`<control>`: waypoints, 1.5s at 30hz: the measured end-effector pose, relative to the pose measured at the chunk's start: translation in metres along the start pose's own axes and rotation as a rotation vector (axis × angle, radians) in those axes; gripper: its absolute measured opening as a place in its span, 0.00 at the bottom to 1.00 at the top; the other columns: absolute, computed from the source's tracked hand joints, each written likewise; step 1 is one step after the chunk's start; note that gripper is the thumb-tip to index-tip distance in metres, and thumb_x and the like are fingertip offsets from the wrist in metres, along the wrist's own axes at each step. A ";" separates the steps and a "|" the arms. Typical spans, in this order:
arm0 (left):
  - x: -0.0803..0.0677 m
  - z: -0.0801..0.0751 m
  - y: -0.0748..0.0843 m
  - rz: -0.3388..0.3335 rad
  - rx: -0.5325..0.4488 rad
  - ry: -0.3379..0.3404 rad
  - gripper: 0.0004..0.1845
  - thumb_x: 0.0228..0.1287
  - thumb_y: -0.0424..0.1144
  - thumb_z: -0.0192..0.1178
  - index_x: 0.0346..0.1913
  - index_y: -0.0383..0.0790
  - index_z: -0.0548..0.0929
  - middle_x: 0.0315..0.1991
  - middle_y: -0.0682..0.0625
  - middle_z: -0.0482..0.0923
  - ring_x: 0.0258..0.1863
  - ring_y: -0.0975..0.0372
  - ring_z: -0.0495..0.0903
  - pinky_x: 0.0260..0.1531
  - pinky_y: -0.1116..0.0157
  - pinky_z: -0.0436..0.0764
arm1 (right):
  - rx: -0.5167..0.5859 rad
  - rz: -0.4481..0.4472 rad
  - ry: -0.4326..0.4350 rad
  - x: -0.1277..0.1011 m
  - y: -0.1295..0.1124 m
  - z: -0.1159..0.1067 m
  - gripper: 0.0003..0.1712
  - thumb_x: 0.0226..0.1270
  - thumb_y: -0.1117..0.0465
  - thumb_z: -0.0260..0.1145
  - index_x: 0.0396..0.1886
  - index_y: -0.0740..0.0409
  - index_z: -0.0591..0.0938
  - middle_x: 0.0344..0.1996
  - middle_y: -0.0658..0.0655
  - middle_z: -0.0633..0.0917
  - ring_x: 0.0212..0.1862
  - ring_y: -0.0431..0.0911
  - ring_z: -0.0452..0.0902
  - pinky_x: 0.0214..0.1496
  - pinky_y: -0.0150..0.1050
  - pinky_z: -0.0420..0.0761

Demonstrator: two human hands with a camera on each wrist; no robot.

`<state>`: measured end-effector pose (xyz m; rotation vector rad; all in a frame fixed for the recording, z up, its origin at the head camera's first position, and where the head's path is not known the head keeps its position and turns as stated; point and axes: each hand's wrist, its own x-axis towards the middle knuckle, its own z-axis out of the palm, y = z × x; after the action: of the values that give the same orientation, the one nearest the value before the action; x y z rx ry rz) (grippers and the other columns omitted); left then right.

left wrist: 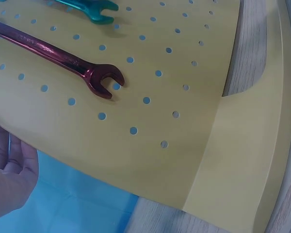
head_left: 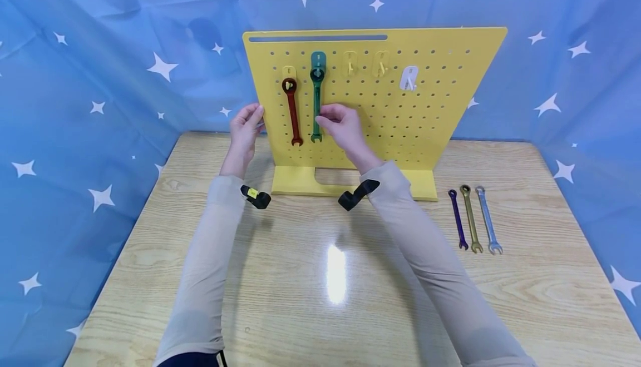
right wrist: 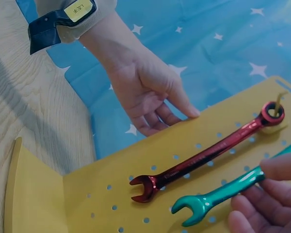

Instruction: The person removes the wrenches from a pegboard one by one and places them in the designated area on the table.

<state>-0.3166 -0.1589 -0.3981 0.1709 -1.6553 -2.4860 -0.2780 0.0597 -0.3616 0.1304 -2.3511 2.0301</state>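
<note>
A pegboard (head_left: pixel 400 128) stands upright on the desk (head_left: pixel 300 300), beyond both hands. Two wrenches hang on it between the left hand (head_left: pixel 245 130) and right hand (head_left: pixel 343 128). Three more wrenches (head_left: pixel 473 218) lie side by side on the desk, well right of the right hand.

The head camera looked down across the table (head_left: pixel 320 300) at the pegboard (head_left: pixel 425 105); both wrist cameras sat close, sharing its lower left corner and red wrench (left wrist: pixel 63 60).

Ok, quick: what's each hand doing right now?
Left hand: open, straight fingers resting on the left edge of the yellow pegboard.
Right hand: fingers pinch the shaft of the green wrench, which hangs on its hook.
</note>
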 end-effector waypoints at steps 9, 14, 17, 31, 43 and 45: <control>0.000 0.001 0.000 0.002 -0.004 -0.018 0.06 0.63 0.32 0.60 0.29 0.44 0.82 0.27 0.53 0.80 0.28 0.64 0.78 0.34 0.68 0.78 | 0.009 -0.026 0.021 -0.004 0.003 0.001 0.09 0.64 0.66 0.63 0.41 0.68 0.80 0.30 0.51 0.79 0.32 0.39 0.72 0.34 0.28 0.75; -0.001 0.000 0.000 0.004 0.004 -0.022 0.06 0.63 0.32 0.60 0.29 0.44 0.82 0.27 0.53 0.80 0.27 0.65 0.79 0.34 0.68 0.77 | 0.013 -0.062 0.027 -0.007 0.006 0.000 0.08 0.64 0.67 0.64 0.40 0.68 0.80 0.29 0.51 0.79 0.30 0.39 0.71 0.32 0.28 0.74; -0.001 0.000 -0.001 0.004 0.005 -0.015 0.06 0.63 0.32 0.60 0.29 0.44 0.82 0.27 0.53 0.80 0.27 0.65 0.79 0.33 0.68 0.78 | 0.009 -0.090 0.036 -0.008 0.007 0.000 0.08 0.63 0.68 0.64 0.39 0.69 0.81 0.28 0.51 0.79 0.29 0.39 0.71 0.31 0.27 0.74; -0.001 0.001 -0.002 0.007 0.013 0.002 0.06 0.63 0.33 0.60 0.29 0.44 0.82 0.26 0.53 0.80 0.26 0.64 0.79 0.32 0.68 0.78 | -0.032 -0.163 0.042 -0.014 0.006 -0.001 0.08 0.63 0.68 0.64 0.38 0.71 0.81 0.26 0.52 0.79 0.28 0.39 0.72 0.32 0.29 0.76; 0.000 0.000 -0.001 0.006 0.001 0.007 0.06 0.63 0.32 0.60 0.29 0.44 0.82 0.26 0.52 0.81 0.26 0.64 0.79 0.31 0.69 0.78 | -0.033 -0.146 0.024 -0.022 0.000 -0.004 0.07 0.63 0.69 0.64 0.37 0.71 0.81 0.25 0.51 0.78 0.27 0.39 0.72 0.32 0.29 0.75; 0.000 0.000 -0.002 0.004 0.005 0.012 0.06 0.63 0.32 0.60 0.29 0.44 0.82 0.26 0.53 0.81 0.26 0.64 0.79 0.31 0.69 0.78 | -0.029 -0.153 0.019 -0.023 0.000 -0.004 0.07 0.63 0.69 0.64 0.37 0.72 0.81 0.25 0.51 0.78 0.27 0.39 0.72 0.32 0.29 0.76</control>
<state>-0.3172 -0.1584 -0.3996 0.1828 -1.6552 -2.4733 -0.2553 0.0644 -0.3625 0.2799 -2.2806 1.9186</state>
